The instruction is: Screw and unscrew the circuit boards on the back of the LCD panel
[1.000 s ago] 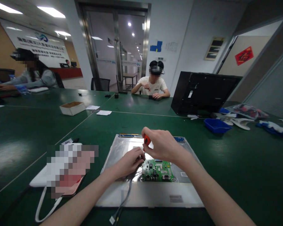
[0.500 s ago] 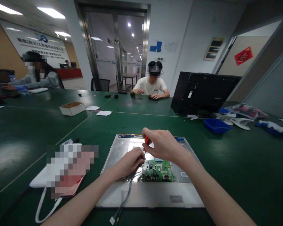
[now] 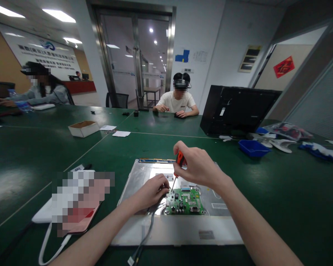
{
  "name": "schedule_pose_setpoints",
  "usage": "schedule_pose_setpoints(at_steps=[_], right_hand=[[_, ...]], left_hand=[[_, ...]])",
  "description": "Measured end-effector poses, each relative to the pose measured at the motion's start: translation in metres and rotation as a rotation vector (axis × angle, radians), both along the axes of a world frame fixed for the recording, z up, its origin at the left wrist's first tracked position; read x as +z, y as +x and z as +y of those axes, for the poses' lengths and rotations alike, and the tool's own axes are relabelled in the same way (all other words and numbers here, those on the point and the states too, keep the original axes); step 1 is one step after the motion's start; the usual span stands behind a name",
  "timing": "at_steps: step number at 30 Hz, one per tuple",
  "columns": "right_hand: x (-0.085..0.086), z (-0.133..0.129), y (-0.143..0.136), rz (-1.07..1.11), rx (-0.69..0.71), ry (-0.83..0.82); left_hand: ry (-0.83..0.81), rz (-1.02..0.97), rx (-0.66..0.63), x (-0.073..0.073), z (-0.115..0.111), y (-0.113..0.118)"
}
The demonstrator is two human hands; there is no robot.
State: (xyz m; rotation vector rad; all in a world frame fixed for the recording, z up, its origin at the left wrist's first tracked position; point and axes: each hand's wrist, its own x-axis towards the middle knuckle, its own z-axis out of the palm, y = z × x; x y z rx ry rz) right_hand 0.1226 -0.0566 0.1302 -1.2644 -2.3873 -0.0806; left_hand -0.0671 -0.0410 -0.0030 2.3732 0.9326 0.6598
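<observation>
Right hand [image 3: 199, 166] pinches red-and-black screwdriver [image 3: 180, 158], centre of frame, tip at upper left corner of green circuit board [image 3: 184, 203]. Left hand [image 3: 154, 190] has fingers bunched beside that corner; can't tell if they grip anything. Board lies on metal panel [image 3: 180, 231], lower centre; screws done or left can't be told. Cable [image 3: 148, 234] has a loose end, bottom. Wall sign [image 3: 39, 50], upper left: Chinese characters, blurred. Red door sign [image 3: 283, 67], upper right, reads 福. Panel label [image 3: 207, 235] unreadable.
</observation>
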Motion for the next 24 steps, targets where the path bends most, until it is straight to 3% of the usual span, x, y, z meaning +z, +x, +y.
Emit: schedule_pose_setpoints(at_steps=[9, 24], right_hand=[[0.001, 0.002, 0.003, -0.008, -0.018, 0.02], [-0.02, 0.009, -0.009, -0.043, 0.029, -0.053]], left_hand=[[0.006, -0.008, -0.013, 0.0, 0.0, -0.003], [-0.009, -0.042, -0.03, -0.002, 0.003, -0.003]])
